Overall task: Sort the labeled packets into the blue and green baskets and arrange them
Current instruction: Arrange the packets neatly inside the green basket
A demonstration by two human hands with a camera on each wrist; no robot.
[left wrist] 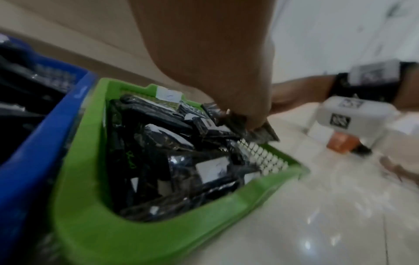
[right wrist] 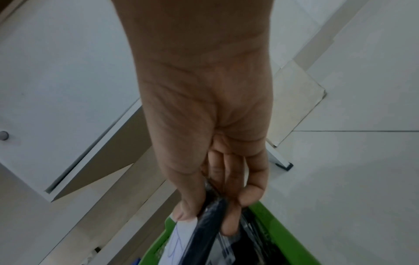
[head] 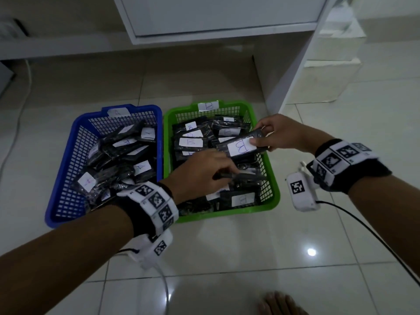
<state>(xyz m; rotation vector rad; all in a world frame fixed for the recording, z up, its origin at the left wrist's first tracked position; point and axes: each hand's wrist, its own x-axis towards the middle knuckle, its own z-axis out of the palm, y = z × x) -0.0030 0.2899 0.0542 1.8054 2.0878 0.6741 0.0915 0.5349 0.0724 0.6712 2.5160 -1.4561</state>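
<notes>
A blue basket (head: 59, 178) (left wrist: 34, 161) on the left holds black packets labelled A. Beside it, a green basket (head: 227, 214) (left wrist: 158, 242) (right wrist: 278, 233) holds black packets labelled B. My right hand (head: 259, 135) (right wrist: 211, 215) pinches a black packet with a white B label (head: 241, 146) (right wrist: 211, 238), held above the green basket's right side. My left hand (head: 225, 173) (left wrist: 247, 123) reaches into the green basket, and its fingers grip a dark packet (left wrist: 267, 132) near the right wall. Its label is hidden.
Both baskets stand side by side on a glossy tiled floor. A white desk (head: 216, 17) with a slanted leg (head: 302, 64) rises behind them. A black cable (head: 363, 235) trails from the right wrist. A bare foot (head: 279, 303) shows at the bottom edge.
</notes>
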